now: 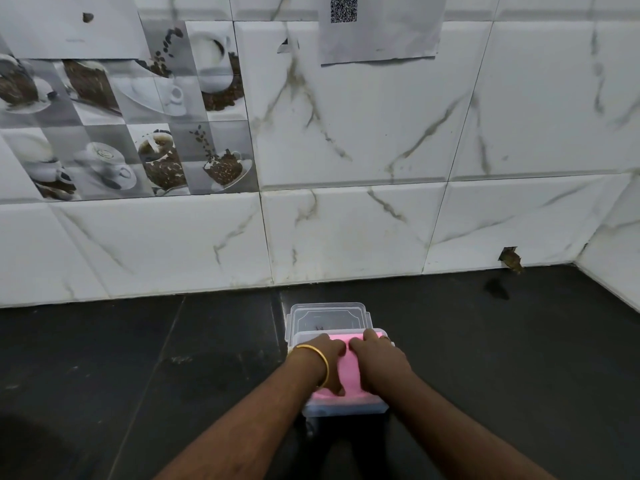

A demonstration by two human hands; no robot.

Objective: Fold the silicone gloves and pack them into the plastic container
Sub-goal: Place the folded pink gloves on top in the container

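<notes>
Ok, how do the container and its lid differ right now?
The plastic container sits nearer the person and is filled with the pink silicone gloves; the lid lies behind it, toward the wall, holding nothing. Both hands, left hand and right hand, press on the gloves in the container; neither touches the lid. The lid looks flat, the container deeper. Both are clear plastic on the dark counter.

Both bare forearms extend forward, converging. Left hand (pixel 325 362), thin gold bangle (pixel 317 362) at the wrist, and right hand (pixel 375 363) lie palm-down side by side, fingers pointing forward, nearly touching.
</notes>
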